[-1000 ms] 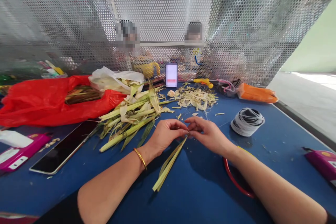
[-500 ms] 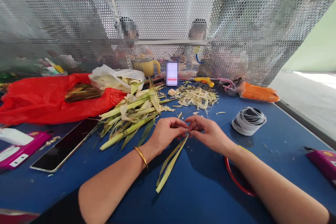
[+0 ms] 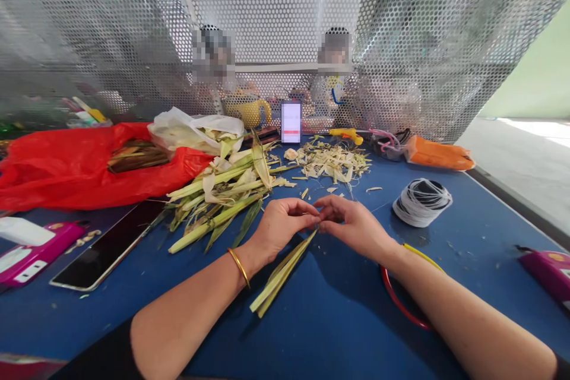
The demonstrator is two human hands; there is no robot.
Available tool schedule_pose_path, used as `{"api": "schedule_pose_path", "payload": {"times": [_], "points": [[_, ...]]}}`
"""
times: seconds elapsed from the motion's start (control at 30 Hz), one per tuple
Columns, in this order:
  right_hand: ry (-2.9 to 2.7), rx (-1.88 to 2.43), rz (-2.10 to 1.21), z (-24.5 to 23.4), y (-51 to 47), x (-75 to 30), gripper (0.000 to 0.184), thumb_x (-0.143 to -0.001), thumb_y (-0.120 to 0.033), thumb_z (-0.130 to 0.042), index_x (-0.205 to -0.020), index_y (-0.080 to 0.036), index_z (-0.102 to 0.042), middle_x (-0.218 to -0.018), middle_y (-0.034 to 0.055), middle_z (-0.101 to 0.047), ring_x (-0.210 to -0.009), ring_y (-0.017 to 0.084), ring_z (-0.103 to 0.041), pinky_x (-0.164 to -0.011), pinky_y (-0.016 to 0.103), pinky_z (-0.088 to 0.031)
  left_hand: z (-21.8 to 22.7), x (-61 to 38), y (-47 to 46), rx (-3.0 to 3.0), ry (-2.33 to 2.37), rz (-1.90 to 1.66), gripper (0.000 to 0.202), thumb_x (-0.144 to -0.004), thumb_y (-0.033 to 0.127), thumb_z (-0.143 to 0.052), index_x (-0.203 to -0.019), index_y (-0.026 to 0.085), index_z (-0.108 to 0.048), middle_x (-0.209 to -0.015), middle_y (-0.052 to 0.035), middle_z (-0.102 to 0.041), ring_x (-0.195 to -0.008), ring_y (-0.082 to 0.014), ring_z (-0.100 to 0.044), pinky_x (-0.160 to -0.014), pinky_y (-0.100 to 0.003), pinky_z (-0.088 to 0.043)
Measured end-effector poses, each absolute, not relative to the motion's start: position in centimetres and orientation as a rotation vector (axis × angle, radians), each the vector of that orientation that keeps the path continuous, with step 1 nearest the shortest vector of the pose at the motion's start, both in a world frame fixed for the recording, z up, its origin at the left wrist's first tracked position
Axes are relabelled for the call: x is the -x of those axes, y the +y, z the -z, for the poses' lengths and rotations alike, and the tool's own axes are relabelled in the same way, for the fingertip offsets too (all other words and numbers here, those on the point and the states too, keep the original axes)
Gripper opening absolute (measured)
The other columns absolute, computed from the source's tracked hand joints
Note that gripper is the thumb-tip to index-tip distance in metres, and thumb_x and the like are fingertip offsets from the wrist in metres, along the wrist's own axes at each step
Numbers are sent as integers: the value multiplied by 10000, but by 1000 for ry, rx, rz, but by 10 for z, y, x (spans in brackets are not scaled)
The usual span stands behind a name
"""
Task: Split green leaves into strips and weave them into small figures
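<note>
Both of my hands meet fingertip to fingertip over the middle of the table. My left hand (image 3: 281, 227), with a gold bangle at its wrist, pinches the narrow tip of some pale green corn husk strips (image 3: 285, 273). Their wider ends hang down toward me. My right hand (image 3: 350, 219) has thumb and fingers pinched together at the same tip; what lies between them is too small to make out. A faint white thread runs near the right hand, toward a spool of white string (image 3: 422, 203) on the right.
Corn husks (image 3: 218, 202) lie heaped left of my hands, with husk scraps (image 3: 336, 161) behind. Around them are a red plastic bag (image 3: 80, 166), a dark phone (image 3: 111, 243), a propped phone (image 3: 291, 122), a yellow glue gun (image 3: 346, 135) and a red ring (image 3: 401, 303) under my right forearm.
The loose ends of the husk strips have swung to the left and turned, now lying closer together. Both hands stay pinched at almost the same place.
</note>
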State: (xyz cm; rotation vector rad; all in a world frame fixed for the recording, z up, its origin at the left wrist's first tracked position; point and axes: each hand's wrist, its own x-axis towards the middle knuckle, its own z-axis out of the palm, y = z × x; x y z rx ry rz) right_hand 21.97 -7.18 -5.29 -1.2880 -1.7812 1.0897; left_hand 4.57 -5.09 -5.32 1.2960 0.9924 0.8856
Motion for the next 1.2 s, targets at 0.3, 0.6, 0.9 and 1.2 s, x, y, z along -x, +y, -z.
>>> {"api": "schedule_pose_path", "payload": {"times": [0.3, 0.6, 0.9, 1.2], "points": [[-1665, 1301, -1203, 51, -72, -216, 251, -694, -204, -618, -944, -183, -615, -721, -11, -684, -648, 140, -603, -609, 254, -440, 59, -47, -51, -1171, 1007, -861, 178, -597, 244, -789, -725, 157, -703, -688, -6, -685, -605, -98, -587, -547, -192, -447], [-1669, 1314, -1151, 53, -71, -218, 271, -696, -180, -593, -966, -191, -614, -698, -21, -656, -624, 135, -587, -599, 257, -442, 59, -43, -50, -1742, 1092, -920, 75, -708, 183, -679, -769, 184, -724, -733, -8, -724, -671, -138, -655, -645, -227, -503], [-1855, 1303, -878, 47, -78, -213, 219, -761, -172, -581, -974, -211, -618, -722, -29, -678, -677, 137, -618, -656, 256, -462, 57, -45, -56, -1895, 1224, -960, 144, -745, 137, -616, -809, 203, -726, -785, -2, -741, -710, -152, -679, -666, -226, -494], [-1674, 1335, -1069, 52, -74, -214, 196, -814, -283, -563, -984, -205, -621, -773, 11, -719, -701, 166, -674, -672, 285, -506, 61, -44, -58, -2069, 1247, -1092, 107, -805, 208, -618, -795, 240, -720, -834, 4, -736, -769, -150, -660, -701, -225, -464]]}}
